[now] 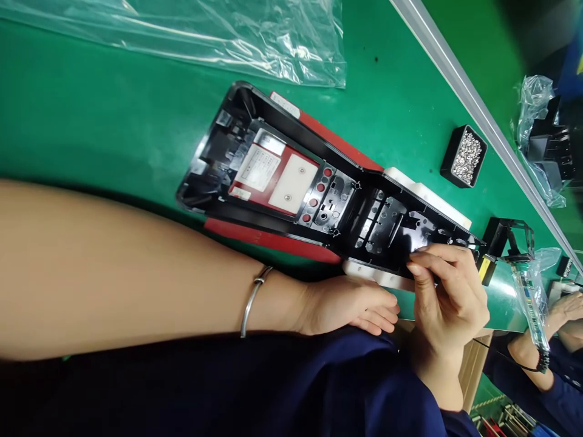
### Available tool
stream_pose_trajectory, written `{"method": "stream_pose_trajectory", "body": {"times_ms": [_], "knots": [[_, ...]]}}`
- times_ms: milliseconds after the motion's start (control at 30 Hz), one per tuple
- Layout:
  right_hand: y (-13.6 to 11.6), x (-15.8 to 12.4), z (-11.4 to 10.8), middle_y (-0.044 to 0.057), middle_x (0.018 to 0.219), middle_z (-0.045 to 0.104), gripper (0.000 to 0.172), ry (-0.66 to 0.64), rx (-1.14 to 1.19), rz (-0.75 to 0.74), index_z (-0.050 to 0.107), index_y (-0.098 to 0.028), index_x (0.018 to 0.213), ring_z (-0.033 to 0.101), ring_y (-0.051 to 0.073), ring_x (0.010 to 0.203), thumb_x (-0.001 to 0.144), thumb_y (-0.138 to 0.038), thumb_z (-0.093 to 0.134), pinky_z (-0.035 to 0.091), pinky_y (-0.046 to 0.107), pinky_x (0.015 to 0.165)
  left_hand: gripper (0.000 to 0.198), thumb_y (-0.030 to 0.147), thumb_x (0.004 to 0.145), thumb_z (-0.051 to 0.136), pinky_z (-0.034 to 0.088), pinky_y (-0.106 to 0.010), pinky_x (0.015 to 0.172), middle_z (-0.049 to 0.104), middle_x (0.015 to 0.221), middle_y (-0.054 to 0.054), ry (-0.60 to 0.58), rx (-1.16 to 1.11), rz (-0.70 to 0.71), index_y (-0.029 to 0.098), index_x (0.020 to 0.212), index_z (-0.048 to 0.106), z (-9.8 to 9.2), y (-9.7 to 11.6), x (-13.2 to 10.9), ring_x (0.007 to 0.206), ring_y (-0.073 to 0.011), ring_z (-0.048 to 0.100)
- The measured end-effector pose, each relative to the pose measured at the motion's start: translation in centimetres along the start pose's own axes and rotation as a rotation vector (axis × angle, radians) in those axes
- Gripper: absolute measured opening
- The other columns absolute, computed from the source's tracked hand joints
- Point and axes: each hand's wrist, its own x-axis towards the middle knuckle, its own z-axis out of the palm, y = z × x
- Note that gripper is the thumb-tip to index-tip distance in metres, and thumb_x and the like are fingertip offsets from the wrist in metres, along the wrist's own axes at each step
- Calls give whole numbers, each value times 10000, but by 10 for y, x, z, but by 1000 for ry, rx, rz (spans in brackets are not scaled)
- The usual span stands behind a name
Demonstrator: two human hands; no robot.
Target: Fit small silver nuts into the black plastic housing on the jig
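A long black and red plastic housing (291, 182) lies open side up on the green mat (91, 109), with white pieces along its right end. My right hand (449, 297) pinches the black inner rim at that right end, fingertips pressed together on it. My left hand (355, 306), a metal bangle on its wrist, lies at the table's near edge just below the housing's white edge. Its fingers are loosely extended and hold nothing. Whether a small part sits between my right fingertips is hidden.
A small black tray of silvery screws (463, 156) stands beyond the housing. Clear plastic bags (218, 30) lie at the far side. A black bracket (507, 240) and bagged parts (531, 291) sit at the right. Another person's hands (565, 312) work further right, past a metal rail (478, 103).
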Motion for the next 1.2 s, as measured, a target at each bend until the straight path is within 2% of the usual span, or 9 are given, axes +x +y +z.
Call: {"method": "stream_pose_trajectory", "body": {"times_ms": [233,300,467,667,767,900,967,1100,1200], "knots": [[7,2,-1,79,936,555,75,-4,-88,-30,675,-103,949,524,199,853,930,-31,686,421,327,756,797,670,543,699,458,-364,979,579,1209,-281,3,2,23,44,1023,585,0,3,-2,1120,-305,593],[8,2,-2,79,940,556,90,-5,-87,-33,683,-109,968,521,202,855,926,-30,691,416,332,766,749,631,565,699,465,-360,968,590,1197,-272,2,-3,24,43,1016,593,0,2,-2,1111,-305,599],[13,3,-1,75,908,556,193,-29,-28,-26,701,-144,1043,506,206,843,910,-5,691,402,324,755,509,486,728,594,466,-367,963,644,1145,-199,30,-23,41,65,1013,611,0,-3,-1,1086,-284,613],[7,-18,-12,108,936,557,186,72,-14,-51,690,-165,1139,538,227,829,964,-103,690,409,333,701,581,579,666,687,443,-350,986,650,1137,-166,0,-77,17,97,988,636,-5,-7,2,1117,-273,590],[-4,-40,-19,103,923,547,189,-49,47,-8,681,-115,1090,533,200,800,933,-12,668,408,305,674,571,576,637,731,417,-358,998,649,1105,-131,-14,-112,39,119,965,634,-6,-7,1,1124,-266,567],[-17,-62,-14,100,955,537,115,-233,141,74,651,-68,1047,539,175,805,956,-9,612,435,281,660,411,501,694,704,402,-358,975,613,904,-44,-72,-153,115,138,868,618,-5,-8,1,986,-211,551],[-18,-67,-5,100,990,539,142,-263,177,85,635,-70,1082,542,180,835,966,-3,589,443,289,686,366,476,729,682,394,-366,968,588,877,-38,-91,-161,145,139,847,601,-5,-9,2,961,-207,533],[-14,-70,9,77,1011,534,254,-280,221,97,600,-133,1209,531,186,883,989,-17,550,445,297,728,378,471,727,702,376,-353,977,601,956,-55,-89,-174,189,156,898,583,-5,-11,3,1048,-223,517],[-12,-70,11,68,1006,529,234,-301,233,129,601,-153,1196,521,186,890,1002,-38,538,439,295,745,372,462,704,719,381,-343,950,591,936,-46,-77,-171,198,165,877,576,-4,-12,4,1021,-214,515]]}}
